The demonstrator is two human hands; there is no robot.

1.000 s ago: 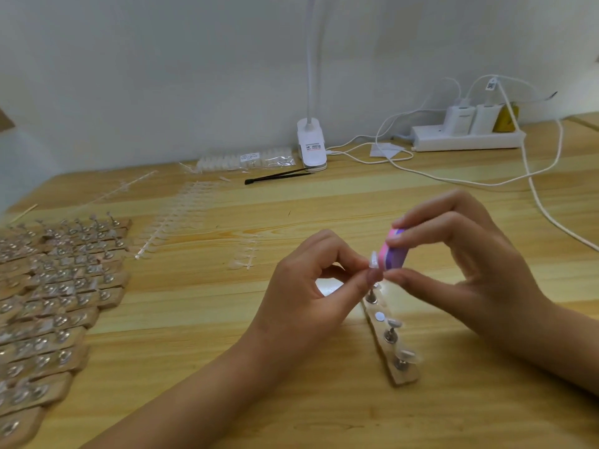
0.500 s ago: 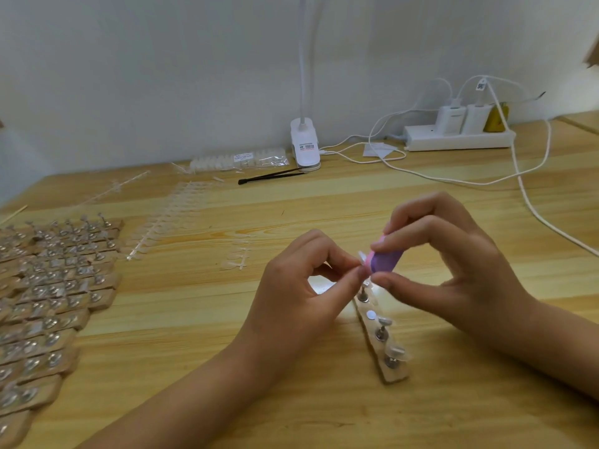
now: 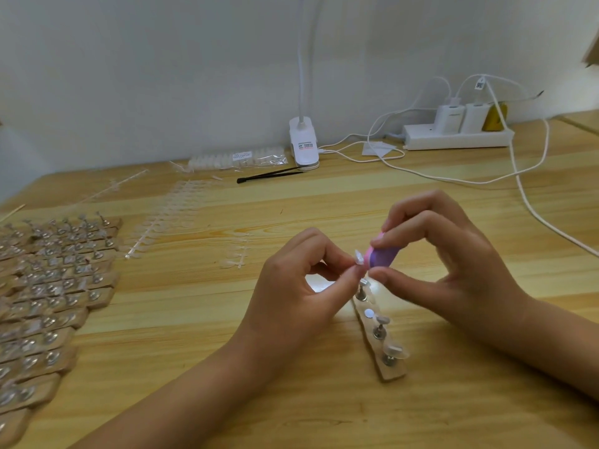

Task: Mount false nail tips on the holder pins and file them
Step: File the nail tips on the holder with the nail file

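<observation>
My left hand (image 3: 301, 286) pinches a small clear nail tip (image 3: 358, 257) between thumb and forefinger, held above the table. My right hand (image 3: 447, 264) grips a pink and purple file block (image 3: 382, 257) between thumb and fingers, its end touching the tip. Below both hands lies a wooden holder strip (image 3: 385, 345) with metal pins; three pins carry clear tips, and one spot shows a bare round disc. The strip's far end is hidden behind my fingers.
Several filled holder strips (image 3: 48, 303) cover the table's left side. Clear racks of nail tips (image 3: 168, 218) lie behind them, a small one (image 3: 238, 254) near my left hand. At the back stand a clip lamp (image 3: 303, 147), black tweezers (image 3: 269, 175), a power strip (image 3: 457, 136) and white cables (image 3: 534, 212).
Both hands stay together over the strip. The file block has shifted slightly against the tip, and the view has drifted a little.
</observation>
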